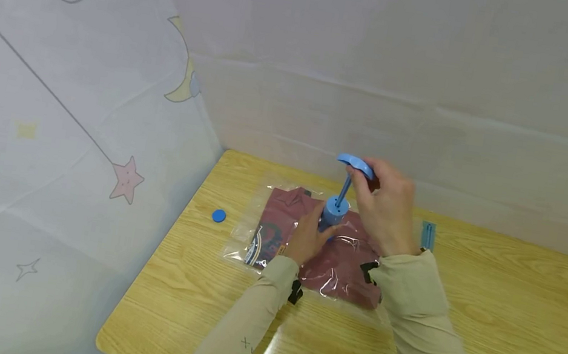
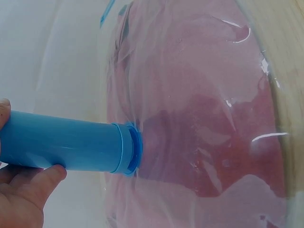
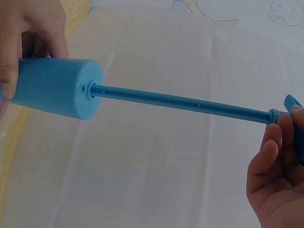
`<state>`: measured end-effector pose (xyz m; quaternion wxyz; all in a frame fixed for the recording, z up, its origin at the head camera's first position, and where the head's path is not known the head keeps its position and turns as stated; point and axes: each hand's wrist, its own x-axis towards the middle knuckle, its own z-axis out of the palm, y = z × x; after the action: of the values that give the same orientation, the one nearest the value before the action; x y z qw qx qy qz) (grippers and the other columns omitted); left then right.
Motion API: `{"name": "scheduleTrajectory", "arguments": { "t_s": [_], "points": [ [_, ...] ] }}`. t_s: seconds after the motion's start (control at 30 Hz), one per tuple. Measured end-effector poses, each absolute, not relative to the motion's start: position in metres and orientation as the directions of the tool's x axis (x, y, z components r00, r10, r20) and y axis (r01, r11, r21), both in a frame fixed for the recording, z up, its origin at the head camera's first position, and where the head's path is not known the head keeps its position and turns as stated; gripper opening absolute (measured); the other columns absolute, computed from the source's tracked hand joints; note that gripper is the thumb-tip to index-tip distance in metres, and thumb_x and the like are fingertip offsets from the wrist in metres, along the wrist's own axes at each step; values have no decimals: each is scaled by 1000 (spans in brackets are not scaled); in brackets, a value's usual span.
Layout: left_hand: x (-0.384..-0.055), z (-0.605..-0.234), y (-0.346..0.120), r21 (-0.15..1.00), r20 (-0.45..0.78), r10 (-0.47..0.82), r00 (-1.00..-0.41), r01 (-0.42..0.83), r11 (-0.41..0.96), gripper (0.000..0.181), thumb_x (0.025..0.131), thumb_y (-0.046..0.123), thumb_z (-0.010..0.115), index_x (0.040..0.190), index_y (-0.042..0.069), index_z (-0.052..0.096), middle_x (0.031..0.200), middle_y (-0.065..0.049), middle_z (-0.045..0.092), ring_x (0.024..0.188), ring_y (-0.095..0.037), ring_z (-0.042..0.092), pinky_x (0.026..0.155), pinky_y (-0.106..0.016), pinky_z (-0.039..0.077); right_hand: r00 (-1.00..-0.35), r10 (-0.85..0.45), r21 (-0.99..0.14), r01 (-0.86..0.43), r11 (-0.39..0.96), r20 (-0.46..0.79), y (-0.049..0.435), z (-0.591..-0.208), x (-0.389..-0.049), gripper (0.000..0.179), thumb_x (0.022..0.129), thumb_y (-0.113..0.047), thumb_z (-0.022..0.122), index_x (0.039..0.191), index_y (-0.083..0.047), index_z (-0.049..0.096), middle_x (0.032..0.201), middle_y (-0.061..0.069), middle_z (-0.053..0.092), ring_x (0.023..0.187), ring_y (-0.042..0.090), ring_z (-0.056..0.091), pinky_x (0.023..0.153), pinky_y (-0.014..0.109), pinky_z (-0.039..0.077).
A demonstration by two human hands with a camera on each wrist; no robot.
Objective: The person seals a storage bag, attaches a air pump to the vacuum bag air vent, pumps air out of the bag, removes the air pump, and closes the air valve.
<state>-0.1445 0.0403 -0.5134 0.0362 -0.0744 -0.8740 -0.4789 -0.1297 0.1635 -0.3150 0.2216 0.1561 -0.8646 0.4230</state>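
Wooden table (image 1: 487, 330) in corner, white sheets with bunny, moon and star prints hung behind and beside it. Clear vacuum bag (image 1: 306, 248) lies flat on table, maroon shirt (image 1: 338, 258) sealed inside. Blue hand pump (image 1: 335, 212) stands upright on bag, nozzle pressed against plastic. Left hand (image 1: 308, 236) wraps around pump cylinder. Right hand (image 1: 384, 207) above bag, fingers curled on pump handle (image 1: 355, 164), rod pulled way out. Both sleeves beige. Small blue cap (image 1: 219, 215) left of bag, blue sealing clip (image 1: 427, 235) right of it.

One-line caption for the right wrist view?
Right hand holds the handle, rod extended from the blue pump cylinder gripped by left hand.
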Motion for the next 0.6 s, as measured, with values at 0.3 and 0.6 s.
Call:
{"name": "scheduleTrajectory", "arguments": {
  "t_s": [0.3, 0.6],
  "points": [
    [-145, -518, 40, 835, 143, 96, -985, 172, 523, 53, 91, 29, 67, 139, 20, 45, 131, -8, 62, 122, -24, 59, 100, -44, 49, -904, -147, -662, -398, 635, 402, 165, -338, -133, 20, 93, -15, 65, 102, 3, 67, 83, 14, 66, 65, 22, 54, 60, 29, 43],
    [-146, -519, 40, 831, 125, 104, -987, 161, 532, 53, 93, 33, 64, 139, 19, 44, 132, -7, 61, 123, -23, 58, 101, -42, 49, -938, -158, -675, -333, 658, 308, 166, -355, -135, 21, 94, -16, 63, 103, 3, 65, 82, 13, 65, 65, 22, 50, 57, 29, 39]
  ]
}}
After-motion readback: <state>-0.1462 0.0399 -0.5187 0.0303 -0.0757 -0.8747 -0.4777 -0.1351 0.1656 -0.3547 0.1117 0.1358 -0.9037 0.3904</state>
